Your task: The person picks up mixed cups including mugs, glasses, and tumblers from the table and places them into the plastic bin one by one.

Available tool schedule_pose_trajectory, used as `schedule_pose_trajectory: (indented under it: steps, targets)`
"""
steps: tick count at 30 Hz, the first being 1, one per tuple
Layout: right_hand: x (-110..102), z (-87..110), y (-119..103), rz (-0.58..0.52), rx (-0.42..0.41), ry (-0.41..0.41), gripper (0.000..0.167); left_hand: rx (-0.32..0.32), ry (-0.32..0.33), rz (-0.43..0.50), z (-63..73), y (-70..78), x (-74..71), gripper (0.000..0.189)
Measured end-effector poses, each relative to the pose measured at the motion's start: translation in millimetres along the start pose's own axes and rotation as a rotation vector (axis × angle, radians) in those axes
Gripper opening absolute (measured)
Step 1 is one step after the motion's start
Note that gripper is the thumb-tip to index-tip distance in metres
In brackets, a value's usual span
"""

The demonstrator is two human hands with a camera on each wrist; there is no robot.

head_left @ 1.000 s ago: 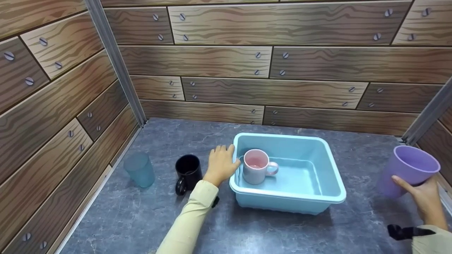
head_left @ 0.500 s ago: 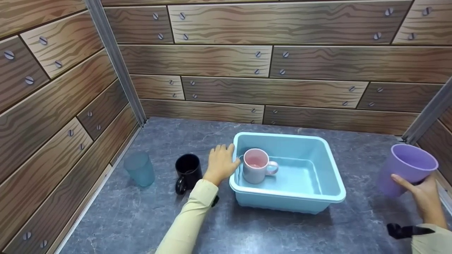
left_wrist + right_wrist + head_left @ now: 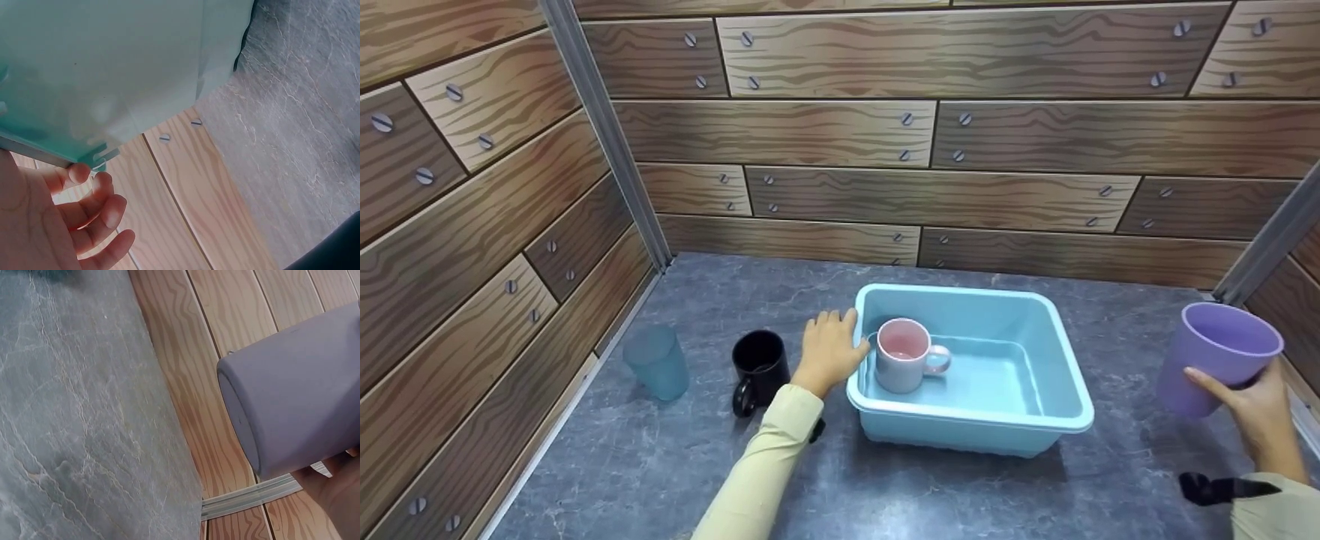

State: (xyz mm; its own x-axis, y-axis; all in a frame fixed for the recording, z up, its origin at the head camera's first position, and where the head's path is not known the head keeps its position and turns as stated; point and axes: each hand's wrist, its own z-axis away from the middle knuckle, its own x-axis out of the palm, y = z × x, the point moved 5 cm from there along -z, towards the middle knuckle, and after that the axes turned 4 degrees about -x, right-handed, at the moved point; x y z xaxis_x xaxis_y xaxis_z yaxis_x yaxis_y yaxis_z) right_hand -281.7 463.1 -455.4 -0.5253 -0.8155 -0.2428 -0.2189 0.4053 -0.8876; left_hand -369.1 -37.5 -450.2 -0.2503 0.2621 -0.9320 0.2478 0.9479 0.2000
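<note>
On the right, my right hand [image 3: 1256,416] grips a purple plastic cup [image 3: 1207,367] from its near side, thumb along the wall. The cup tilts, mouth leaning right; the right wrist view shows the base of the same purple cup [image 3: 292,394]. My left hand [image 3: 829,349] holds the left rim of a light blue plastic basin [image 3: 975,431], thumb over the edge; in the left wrist view its fingers [image 3: 93,208] curl loosely below the rim. Inside the basin, at its left end, a mug [image 3: 901,367] with pink interior stands upright, handle pointing right.
Left of the basin a black mug [image 3: 760,367] stands close to my left forearm. Farther left is a translucent blue tumbler [image 3: 658,364]. The grey marbled table [image 3: 607,465] is bounded by wood-patterned walls [image 3: 825,135] at the back and sides.
The purple cup has shifted slightly left and a little upward in the head view with my right hand. My left hand, the basin and the mugs have stayed in place.
</note>
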Motion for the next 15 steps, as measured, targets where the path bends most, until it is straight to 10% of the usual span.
schedule_pose_trajectory:
  steps: [15]
  targets:
    - [8.5, -3.5, -9.9, 0.096, 0.001, 0.007, 0.081, -0.002, 0.011, 0.011, 0.0, -0.3, -0.1, 0.039]
